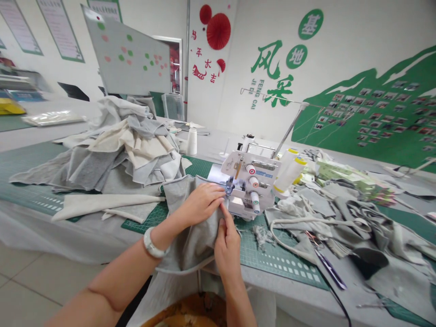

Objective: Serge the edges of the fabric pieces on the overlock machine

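Note:
A white overlock sewing machine [250,179] stands on the table, and a piece of grey fabric [184,236] lies at its presser foot and drapes down over the table's front edge. My left hand [206,202], with a pale bangle on the wrist, rests flat on top of the fabric. Its fingers are stretched out, with the tips close beside the presser foot. Just below, my right hand [227,236] pinches the fabric's right edge between thumb and fingers, the index finger pointing at the foot. The needle itself is hidden.
A tall heap of grey and cream fabric pieces [129,145] is at left. Fabric scraps [327,213] pile up at right, with purple-handled scissors [330,270] near the front. Thread cones [289,170] stand beside the machine. Green cutting mats [286,263] cover parts of the table.

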Available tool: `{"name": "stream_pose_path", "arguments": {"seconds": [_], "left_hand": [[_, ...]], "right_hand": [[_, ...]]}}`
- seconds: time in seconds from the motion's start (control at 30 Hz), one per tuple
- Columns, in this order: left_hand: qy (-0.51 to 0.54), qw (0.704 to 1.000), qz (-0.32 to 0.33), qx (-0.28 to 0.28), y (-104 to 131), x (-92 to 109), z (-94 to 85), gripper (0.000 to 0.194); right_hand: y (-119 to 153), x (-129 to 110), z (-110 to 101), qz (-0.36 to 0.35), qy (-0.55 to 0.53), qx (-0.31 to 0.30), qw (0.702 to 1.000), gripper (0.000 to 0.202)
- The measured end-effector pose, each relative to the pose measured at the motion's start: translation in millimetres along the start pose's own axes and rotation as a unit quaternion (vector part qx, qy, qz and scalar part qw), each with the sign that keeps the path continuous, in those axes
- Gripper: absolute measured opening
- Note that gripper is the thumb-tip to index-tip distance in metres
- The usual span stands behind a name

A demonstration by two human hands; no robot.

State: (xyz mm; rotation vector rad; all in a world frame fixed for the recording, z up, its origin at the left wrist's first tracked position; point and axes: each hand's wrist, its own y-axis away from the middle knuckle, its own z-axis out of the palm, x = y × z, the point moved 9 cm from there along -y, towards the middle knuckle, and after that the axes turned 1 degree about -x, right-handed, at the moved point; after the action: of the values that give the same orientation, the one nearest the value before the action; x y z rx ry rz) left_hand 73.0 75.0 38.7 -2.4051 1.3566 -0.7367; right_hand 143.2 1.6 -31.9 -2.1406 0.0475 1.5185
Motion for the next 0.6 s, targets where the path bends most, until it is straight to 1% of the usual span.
{"name": "stream_pose_path", "arguments": {"seconds": [0.1,0.23,0.4,0.5,0.6], "left_hand": [[0.01,1.0,-0.006,-0.011,4,2,4.0,0.033],[0.024,1.0,-0.003,-0.016,4,-8,10.0,0.034],[0.03,0.999,0.004,-0.017,-3,-21,14.8,0.035],[0.02,1.0,0.005,-0.023,-7,-19,13.5,0.035],[-0.015,0.999,0.006,-0.031,-7,-9,7.8,0.034]], "right_hand": [[-1,0,0,-0.002,0.006,-0.003,1.0,0.045],[-2,-3,0,-0.008,0.014,-0.002,1.0,0.045],[-1,-3,0,-0.006,0.023,-0.003,1.0,0.046],[0,-3,0,-0.005,0.026,-0.003,1.0,0.046],[0,-3,0,-0.006,0.031,-0.003,0.999,0.047]]}}
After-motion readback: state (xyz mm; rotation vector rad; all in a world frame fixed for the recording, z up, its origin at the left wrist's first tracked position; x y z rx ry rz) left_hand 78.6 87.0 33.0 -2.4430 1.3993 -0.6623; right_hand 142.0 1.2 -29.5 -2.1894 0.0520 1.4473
